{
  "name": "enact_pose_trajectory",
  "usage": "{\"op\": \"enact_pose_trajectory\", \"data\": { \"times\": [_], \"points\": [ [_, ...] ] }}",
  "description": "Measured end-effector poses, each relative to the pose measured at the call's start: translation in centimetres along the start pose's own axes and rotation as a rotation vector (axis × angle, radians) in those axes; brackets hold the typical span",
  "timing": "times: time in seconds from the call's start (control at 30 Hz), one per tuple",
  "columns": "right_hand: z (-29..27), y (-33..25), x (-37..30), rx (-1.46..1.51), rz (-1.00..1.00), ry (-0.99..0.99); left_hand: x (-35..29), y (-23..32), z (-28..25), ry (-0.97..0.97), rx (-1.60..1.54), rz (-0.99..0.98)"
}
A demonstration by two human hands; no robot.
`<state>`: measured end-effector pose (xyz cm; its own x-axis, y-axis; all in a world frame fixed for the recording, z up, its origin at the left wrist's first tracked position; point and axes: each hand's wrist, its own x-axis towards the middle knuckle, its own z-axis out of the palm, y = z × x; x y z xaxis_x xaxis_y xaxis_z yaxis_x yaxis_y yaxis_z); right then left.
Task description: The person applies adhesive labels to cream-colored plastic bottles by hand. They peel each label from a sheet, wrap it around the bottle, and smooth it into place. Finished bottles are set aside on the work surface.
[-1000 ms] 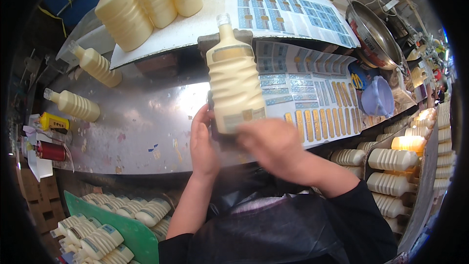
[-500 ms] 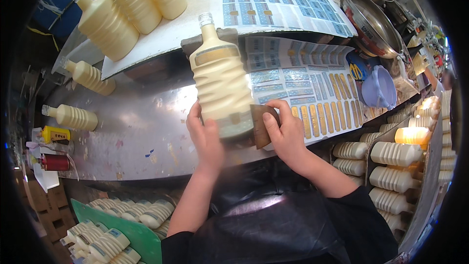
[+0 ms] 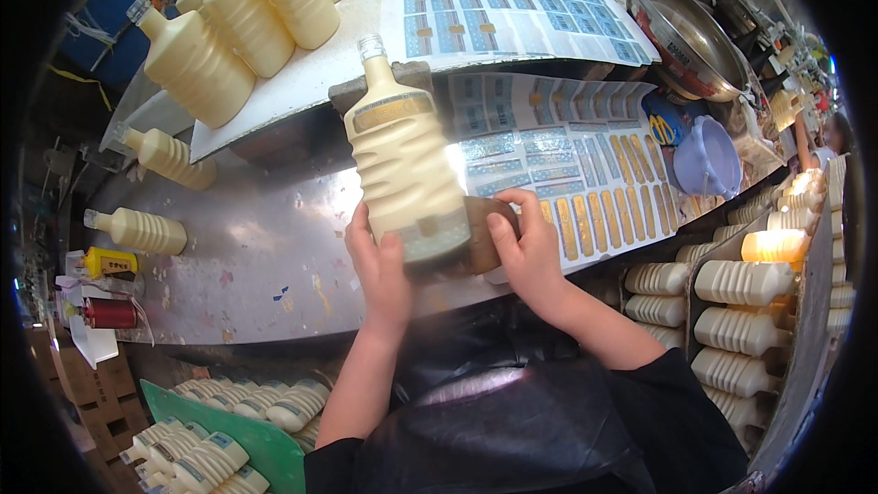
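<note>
A cream-coloured bottle point(image 3: 402, 169) with wavy ridges and a clear neck leans in front of me, its neck pointing away. On its shoulder sits a gold label, and a pale blue band circles the lower part. My left hand point(image 3: 377, 261) is closed around the bottle's lower left side. In my right hand point(image 3: 529, 252) is a flat brown scraper-like piece point(image 3: 482, 236), held against the bottle's lower right side. Behind the bottle's upper part is a dark grey block point(image 3: 343, 91), which seems to prop it.
Sheets of blue and gold stickers point(image 3: 576, 160) lie on the metal table point(image 3: 229, 265), right of the bottle. More cream bottles point(image 3: 197, 69) stand on the white shelf point(image 3: 366, 27). A lilac bucket point(image 3: 709, 157) and a large pan point(image 3: 686, 27) are at right. Racked bottles point(image 3: 741, 329) fill the lower right.
The brown piece has turned, so its broad face now shows more against the bottle. The view has shifted slightly; both hands keep their hold.
</note>
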<state>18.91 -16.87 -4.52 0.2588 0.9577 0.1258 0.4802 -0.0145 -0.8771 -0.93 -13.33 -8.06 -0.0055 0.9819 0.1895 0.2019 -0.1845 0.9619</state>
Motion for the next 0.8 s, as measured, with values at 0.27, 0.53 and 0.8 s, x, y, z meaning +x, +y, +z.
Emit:
{"op": "enact_pose_trajectory", "data": {
  "times": [0.27,0.53,0.8],
  "points": [
    [0.3,-6.4,-0.2,-0.005,-0.236,-0.138,-0.3,0.5,-0.2,0.020,-0.237,-0.068],
    [0.3,-7.5,0.1,-0.317,-0.269,-0.222,-0.7,0.2,-1.3,-0.050,-0.355,-0.132],
    [-0.7,1.1,-0.6,0.110,0.103,-0.064,-0.8,-3.2,-0.8,0.028,-0.056,0.021]
  ]
}}
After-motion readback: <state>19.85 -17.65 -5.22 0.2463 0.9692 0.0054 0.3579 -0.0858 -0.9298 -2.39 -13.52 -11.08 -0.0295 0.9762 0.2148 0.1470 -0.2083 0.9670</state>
